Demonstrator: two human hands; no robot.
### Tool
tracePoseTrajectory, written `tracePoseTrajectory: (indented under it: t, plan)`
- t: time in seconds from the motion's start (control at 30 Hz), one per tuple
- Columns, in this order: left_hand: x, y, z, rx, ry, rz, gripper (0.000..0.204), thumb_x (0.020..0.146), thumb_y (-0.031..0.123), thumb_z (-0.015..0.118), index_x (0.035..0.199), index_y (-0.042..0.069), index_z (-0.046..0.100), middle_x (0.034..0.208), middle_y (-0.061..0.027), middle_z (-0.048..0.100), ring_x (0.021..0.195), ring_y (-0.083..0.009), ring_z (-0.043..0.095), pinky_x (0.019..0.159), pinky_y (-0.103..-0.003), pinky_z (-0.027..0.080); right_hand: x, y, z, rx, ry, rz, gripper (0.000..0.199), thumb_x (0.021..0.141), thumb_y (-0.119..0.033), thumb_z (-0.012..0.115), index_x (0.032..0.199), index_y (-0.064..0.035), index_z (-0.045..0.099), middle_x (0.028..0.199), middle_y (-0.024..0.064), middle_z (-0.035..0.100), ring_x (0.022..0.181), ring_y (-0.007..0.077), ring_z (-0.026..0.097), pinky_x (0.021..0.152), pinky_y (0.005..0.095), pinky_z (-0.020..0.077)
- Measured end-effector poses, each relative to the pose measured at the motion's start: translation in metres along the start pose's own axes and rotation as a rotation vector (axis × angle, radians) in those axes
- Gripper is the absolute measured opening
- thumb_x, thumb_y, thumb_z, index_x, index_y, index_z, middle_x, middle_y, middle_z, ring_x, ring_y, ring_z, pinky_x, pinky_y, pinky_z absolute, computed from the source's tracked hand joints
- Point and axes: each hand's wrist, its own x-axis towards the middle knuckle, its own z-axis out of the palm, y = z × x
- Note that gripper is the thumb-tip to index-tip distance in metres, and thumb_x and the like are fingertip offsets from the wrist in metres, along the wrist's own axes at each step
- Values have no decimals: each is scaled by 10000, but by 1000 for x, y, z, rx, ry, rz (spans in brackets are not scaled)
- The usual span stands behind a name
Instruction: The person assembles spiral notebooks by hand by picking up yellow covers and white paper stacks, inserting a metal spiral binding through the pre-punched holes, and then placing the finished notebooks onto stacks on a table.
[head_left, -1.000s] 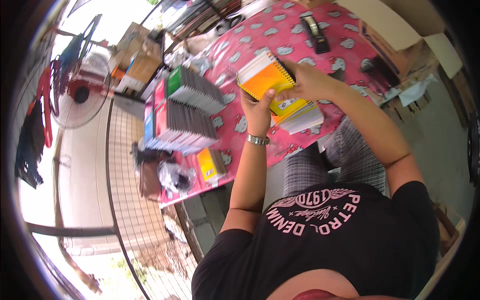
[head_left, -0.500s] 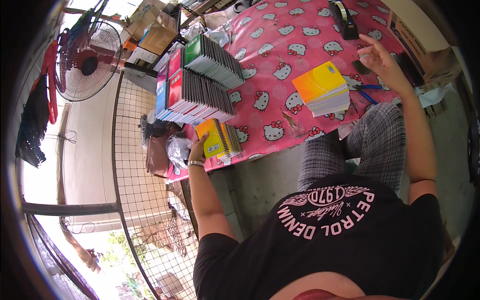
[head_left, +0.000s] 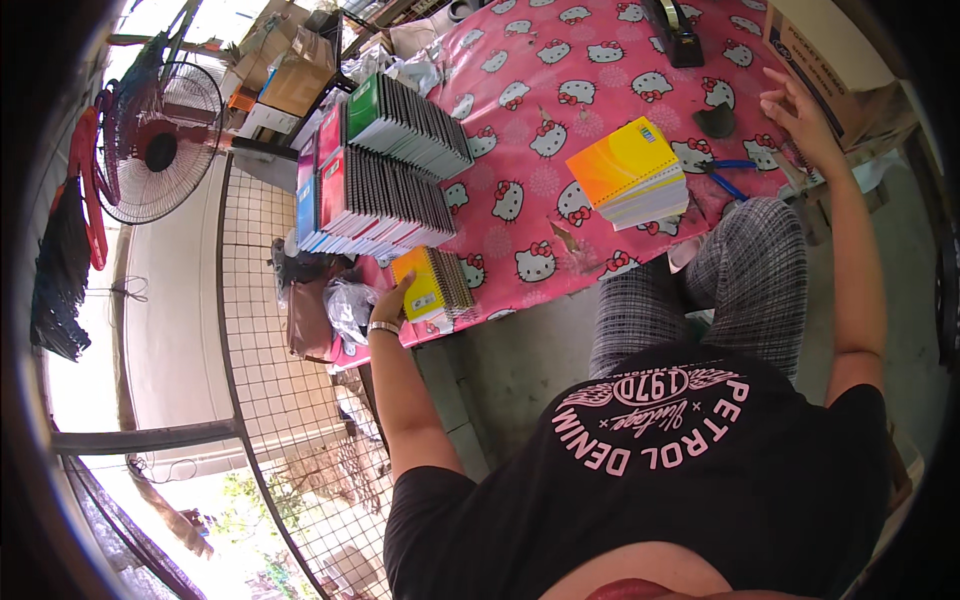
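Observation:
My left hand (head_left: 393, 300) grips the near left side of a small stack of yellow spiral notebooks (head_left: 422, 282) at the table's front left edge. Part of its fingers is hidden by the stack. My right hand (head_left: 800, 122) is held out over the right side of the table, beside a cardboard box (head_left: 855, 95). It holds nothing, and its fingers are apart. Between my hands lies a stack of orange-yellow booklets (head_left: 625, 165), with a row of holes along the top cover's edge. Blue-handled pliers (head_left: 728, 176) rest to the right of it.
Tall stacks of spiral notebooks with green (head_left: 366, 108), red (head_left: 336, 180) and blue covers stand at the left. A black tape dispenser (head_left: 680, 40) is at the far side, with a dark flat piece (head_left: 714, 121) nearer. A fan (head_left: 160, 150) stands beyond the wire mesh.
My right hand has moved right, away from the tape dispenser and closer to the box. My left hand stays on the yellow notebooks. The whole view has shifted slightly.

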Motion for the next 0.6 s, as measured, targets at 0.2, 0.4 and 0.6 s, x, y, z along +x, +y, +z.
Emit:
tracePoseTrajectory:
  t: [0.2, 0.4, 0.6]
  plan:
    - [-11, 24, 13, 240, 84, -81, 467, 838, 421, 752, 1108, 56, 644, 981, -55, 672, 870, -205, 647, 742, -384, 512, 12, 86, -21, -426, 100, 155, 464, 914, -303, 658, 1288, -47, 558, 1146, 147, 606, 1073, 251, 604, 936, 373, 463]
    - [-13, 22, 4, 119, 109, -92, 413, 847, 372, 719, 1099, 54, 645, 1001, -68, 651, 868, -224, 640, 754, -403, 509, -5, 159, 4, -855, 198, 146, 394, 851, -261, 702, 1146, -29, 580, 1165, 196, 589, 1078, 397, 574, 886, 468, 473]
    - [-43, 53, 87, 647, 932, 711, 459, 800, 222, 641, 1177, -38, 615, 1161, -221, 647, 1098, -419, 587, 989, -424, 437, 12, 157, -9, -758, 246, 78, 197, 837, -163, 658, 989, -38, 634, 999, 202, 662, 977, 405, 620, 822, 505, 489]
